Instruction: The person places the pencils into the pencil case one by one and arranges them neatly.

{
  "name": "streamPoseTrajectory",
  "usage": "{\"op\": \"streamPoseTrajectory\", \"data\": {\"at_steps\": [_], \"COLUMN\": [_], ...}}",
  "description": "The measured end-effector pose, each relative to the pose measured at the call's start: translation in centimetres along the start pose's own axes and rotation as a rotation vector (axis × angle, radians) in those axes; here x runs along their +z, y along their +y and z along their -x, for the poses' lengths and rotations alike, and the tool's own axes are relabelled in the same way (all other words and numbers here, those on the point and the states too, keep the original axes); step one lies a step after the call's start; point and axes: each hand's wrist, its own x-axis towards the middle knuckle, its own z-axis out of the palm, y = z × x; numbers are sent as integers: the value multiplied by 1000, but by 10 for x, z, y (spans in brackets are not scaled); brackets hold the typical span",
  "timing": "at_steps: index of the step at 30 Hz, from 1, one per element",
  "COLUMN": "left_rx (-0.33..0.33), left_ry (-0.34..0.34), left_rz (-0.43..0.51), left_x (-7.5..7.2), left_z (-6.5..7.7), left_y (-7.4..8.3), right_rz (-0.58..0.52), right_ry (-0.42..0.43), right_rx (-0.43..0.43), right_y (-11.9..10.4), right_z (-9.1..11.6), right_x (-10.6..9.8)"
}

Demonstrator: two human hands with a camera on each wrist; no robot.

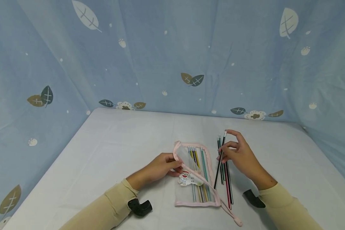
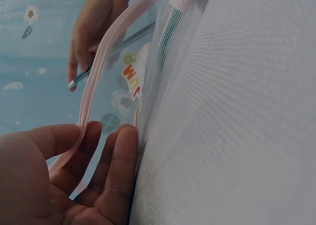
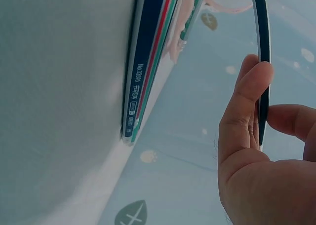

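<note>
A clear mesh pencil pouch with pale pink trim [image 1: 184, 195] is laid flat on the white cloth-covered table [image 1: 118, 143], and its loose flap edge is pinched between the thumb and fingers of the left hand [image 1: 165, 167] at the pouch's left side, where the flap is held raised. Inside the pouch, a row of slim striped and teal pencils [image 1: 196, 156] can be seen through the mesh, partly covered by a white cartoon-figure label [image 1: 185, 179]. Just beyond the pouch's right edge, a dark, white-tipped pencil [image 1: 218, 169] is held near its upper end by the right hand [image 1: 240, 156], its fingers brought narrowly together on the shaft. The lower end is slanted toward the pouch's right edge; whether it is inside cannot be told. Beneath that hand, right of the pouch, loose black, red and green pencils [image 1: 228, 191] are bunched side by side. A pink strap [image 1: 238, 221] is trailed from the pouch's near right corner. Beyond the pouch, a blue leaf-patterned curtain [image 1: 161, 48] is hung.
</note>
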Motion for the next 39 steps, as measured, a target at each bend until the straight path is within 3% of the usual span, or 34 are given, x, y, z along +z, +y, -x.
{"op": "streamPoseTrajectory", "data": {"at_steps": [18, 27, 39], "left_rx": [7, 3, 1], "left_ry": [-6, -7, 2], "left_rz": [4, 1, -15], "left_x": [-1, 0, 0], "left_z": [-2, -2, -2], "left_y": [-1, -1, -1], "right_rz": [-5, -65, -96], "right_ry": [-111, -117, -136], "right_rx": [37, 106, 107], "right_y": [4, 1, 6], "right_z": [1, 2, -1], "right_x": [11, 11, 10]}}
